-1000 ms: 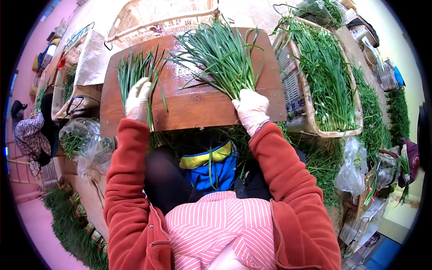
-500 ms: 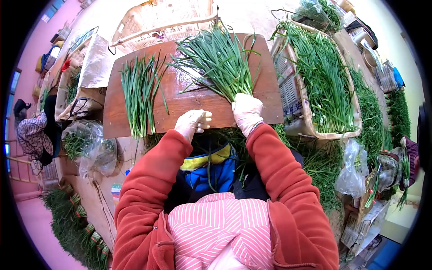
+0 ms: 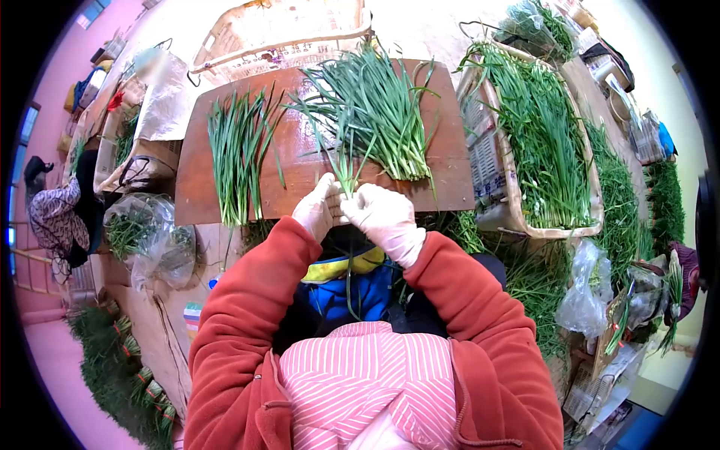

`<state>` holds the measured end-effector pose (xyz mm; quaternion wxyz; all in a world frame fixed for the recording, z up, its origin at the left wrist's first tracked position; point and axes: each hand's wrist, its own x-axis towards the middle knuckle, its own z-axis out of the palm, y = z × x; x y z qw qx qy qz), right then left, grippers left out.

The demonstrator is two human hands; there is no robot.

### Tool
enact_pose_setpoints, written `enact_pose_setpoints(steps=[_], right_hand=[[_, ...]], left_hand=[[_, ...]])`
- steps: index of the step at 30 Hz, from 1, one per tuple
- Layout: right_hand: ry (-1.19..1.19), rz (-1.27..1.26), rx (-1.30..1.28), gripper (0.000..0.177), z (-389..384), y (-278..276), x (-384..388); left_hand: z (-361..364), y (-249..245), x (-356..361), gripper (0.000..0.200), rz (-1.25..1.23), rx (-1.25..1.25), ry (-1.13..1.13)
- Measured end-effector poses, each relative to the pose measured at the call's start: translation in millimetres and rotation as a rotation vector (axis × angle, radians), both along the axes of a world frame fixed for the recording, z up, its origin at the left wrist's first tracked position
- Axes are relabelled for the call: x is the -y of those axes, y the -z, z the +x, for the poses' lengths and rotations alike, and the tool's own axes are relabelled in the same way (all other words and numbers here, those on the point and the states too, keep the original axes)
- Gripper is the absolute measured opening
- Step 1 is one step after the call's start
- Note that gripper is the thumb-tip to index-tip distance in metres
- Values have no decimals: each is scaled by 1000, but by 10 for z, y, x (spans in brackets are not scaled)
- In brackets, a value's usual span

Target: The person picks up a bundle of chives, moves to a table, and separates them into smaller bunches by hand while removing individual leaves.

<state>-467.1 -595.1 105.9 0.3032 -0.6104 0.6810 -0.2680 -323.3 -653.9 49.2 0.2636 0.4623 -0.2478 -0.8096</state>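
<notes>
Wooden surface (image 3: 300, 180): a brown board lying across in front of me, with green stalks on it in two lots.
Left hand (image 3: 319, 206): gloved, at the near edge of the board; I see its grip pinched on the base of a small tuft of stalks (image 3: 346, 169).
Right hand (image 3: 384, 214): gloved, touching the left hand; its grip is closed on the same tuft from the other side.
Small tuft: a few thin green blades held between the two hands, tips fanning away from me over the board, just beside the big heap.
Loose heap (image 3: 375, 105): the larger lot, spread on the middle and right of the board, cut ends toward me, tips past the far edge.
Sorted row (image 3: 236, 154): a narrower lot on the left of the board, laid straight, well apart from both hands.
Basket (image 3: 486, 142): at the right of the board, piled with more of the same greens.
Crate (image 3: 285, 30): pale, beyond the far edge of the board.
Plastic bag (image 3: 146, 236): clear, to the lower left of the board, with some greens in it.
Tied bundles (image 3: 124, 352): in a row on the floor, far left.
Person (image 3: 56, 217): crouched at the left edge, in patterned clothing.
</notes>
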Motion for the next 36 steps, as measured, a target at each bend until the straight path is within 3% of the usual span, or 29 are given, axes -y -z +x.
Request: enact_pose_setpoints(steps=[4,9,12,20,22,23,24,26,27,28,30,32,33,34,36], right_hand=[[-143,-25,-39,36,105,226,-78],[-126,473,356,43,33,299,67],[-149,476,553,36,17,347,53],[-177,443,697,27,42,338,-2],[-151,695,561,27,32,369,43],[-357,695,181,30,14,355,71],[-538,477,-291,35,16,323,-24],[-636,728,-391,39,56,125,-98],[-565,478,-446,49,108,163,-121],[-347,195,-408,35,111,70,-141],[-180,-245,-300,27,-8,59,-14],[-155,-418,-315,37,-80,272,103],[-222,-169,-422,44,-74,275,154],[-250,-310,-414,38,-95,517,183],[-398,-248,-421,27,-77,592,282]], left_hand=[[23,62,-116,49,38,-273,-7],[83,22,-125,46,80,-277,43],[169,84,-154,46,51,-326,124],[230,153,-223,44,-47,-262,40],[216,49,-207,43,-41,-178,-148],[269,36,-157,43,-67,-142,-133],[294,-2,-140,43,-53,-115,-119],[357,-2,-135,43,21,-173,-56],[354,6,-151,43,32,-167,-50],[351,8,-172,43,58,-126,-43],[366,35,-198,44,44,-112,25],[362,-1,-243,42,62,-111,32],[339,-38,-249,40,72,-114,39],[311,-77,-263,40,71,-114,48],[276,-148,-317,35,-12,35,64]])
